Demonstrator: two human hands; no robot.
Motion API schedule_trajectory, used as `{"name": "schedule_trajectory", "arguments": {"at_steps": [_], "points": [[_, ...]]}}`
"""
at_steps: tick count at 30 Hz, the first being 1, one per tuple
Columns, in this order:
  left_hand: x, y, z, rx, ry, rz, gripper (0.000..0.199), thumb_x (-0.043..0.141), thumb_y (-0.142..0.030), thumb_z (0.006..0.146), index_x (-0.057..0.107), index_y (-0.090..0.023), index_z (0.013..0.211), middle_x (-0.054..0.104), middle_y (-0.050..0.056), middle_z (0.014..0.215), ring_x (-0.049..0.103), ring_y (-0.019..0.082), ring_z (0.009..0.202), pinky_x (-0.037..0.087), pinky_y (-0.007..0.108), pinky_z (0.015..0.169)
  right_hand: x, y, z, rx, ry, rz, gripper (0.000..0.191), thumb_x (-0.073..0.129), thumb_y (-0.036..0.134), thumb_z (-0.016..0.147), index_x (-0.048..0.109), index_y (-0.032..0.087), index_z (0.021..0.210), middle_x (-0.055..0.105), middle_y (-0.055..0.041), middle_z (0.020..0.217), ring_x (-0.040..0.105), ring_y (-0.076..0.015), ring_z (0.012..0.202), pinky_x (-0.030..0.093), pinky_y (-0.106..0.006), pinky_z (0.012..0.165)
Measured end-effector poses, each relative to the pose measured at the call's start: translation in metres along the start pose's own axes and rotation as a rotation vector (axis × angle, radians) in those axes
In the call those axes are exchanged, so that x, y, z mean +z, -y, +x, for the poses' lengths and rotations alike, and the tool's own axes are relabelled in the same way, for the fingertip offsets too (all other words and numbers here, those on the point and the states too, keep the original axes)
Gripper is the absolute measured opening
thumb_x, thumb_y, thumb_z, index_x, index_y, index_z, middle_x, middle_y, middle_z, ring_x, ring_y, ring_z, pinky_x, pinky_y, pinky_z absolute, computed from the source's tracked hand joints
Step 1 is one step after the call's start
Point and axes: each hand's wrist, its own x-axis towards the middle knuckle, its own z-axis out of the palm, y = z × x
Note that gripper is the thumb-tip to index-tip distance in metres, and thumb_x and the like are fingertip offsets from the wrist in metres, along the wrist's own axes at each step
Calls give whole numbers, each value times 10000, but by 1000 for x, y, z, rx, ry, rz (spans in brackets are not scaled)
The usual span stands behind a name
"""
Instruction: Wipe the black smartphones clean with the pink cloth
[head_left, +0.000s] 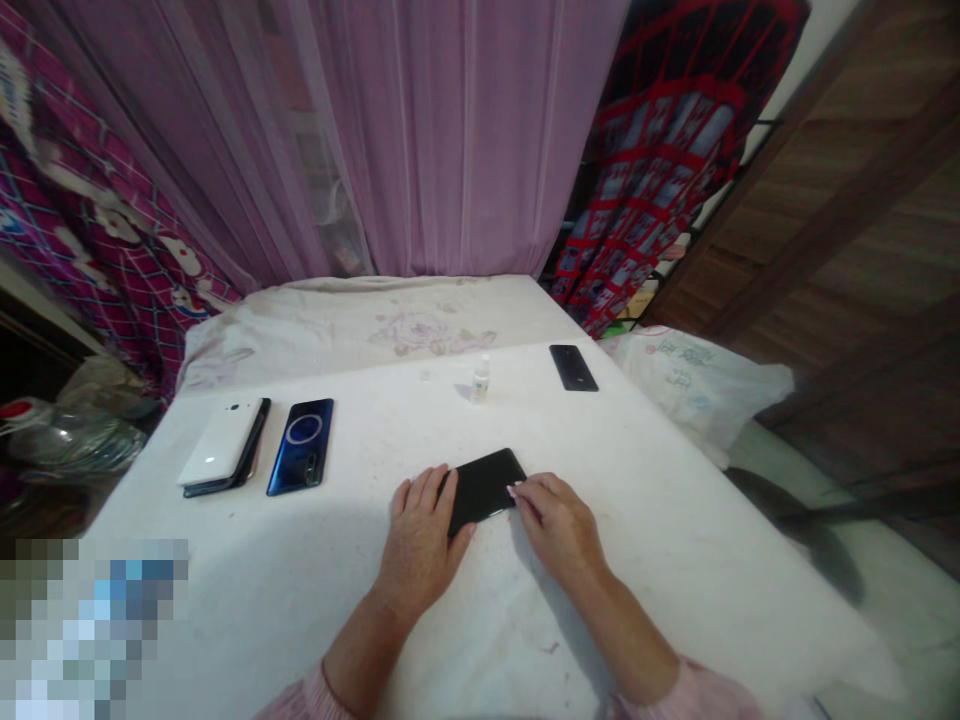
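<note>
A black phone (pixel 486 486) lies flat on the white-covered table (pixel 247 580), its dark glossy face up. Across its left end rests my left hand (pixel 421 530), the fingers on the far edge and the thumb on the near edge. At the phone's right end is my right hand (pixel 559 525), its thumb and index finger pinched together around something small and whitish that I cannot make out. Beyond the phone stands a small white bottle (pixel 480 384).
Left of my hands lie a blue phone (pixel 301 448) and a stack of phones with a white one (pixel 225 442) on top. Another dark phone (pixel 574 368) lies at the back right. A plastic bag (pixel 694 385) hangs beside the right edge; a large bottle (pixel 75 437) is at the left.
</note>
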Motion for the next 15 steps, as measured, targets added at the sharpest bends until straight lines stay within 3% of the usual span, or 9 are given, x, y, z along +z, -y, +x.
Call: {"name": "schedule_trajectory", "arguments": {"at_steps": [7, 15], "points": [[1, 0, 0, 3, -9, -10, 532, 463, -389, 915, 412, -140, 1383, 494, 158, 1391, 442, 314, 1269, 299, 504, 1065, -1, -6, 8, 68, -20, -54, 217, 499, 232, 883, 711, 217, 838, 671, -43, 866, 621, -168, 786, 479, -271, 713], [2, 0, 0, 2, -16, -13, 531, 450, -388, 919, 403, -147, 1390, 496, 156, 1387, 443, 312, 1266, 306, 505, 1057, 6, 7, 7, 16, 13, 6, 228, 487, 230, 891, 709, 226, 840, 661, -37, 848, 608, -160, 774, 472, -258, 702]]}}
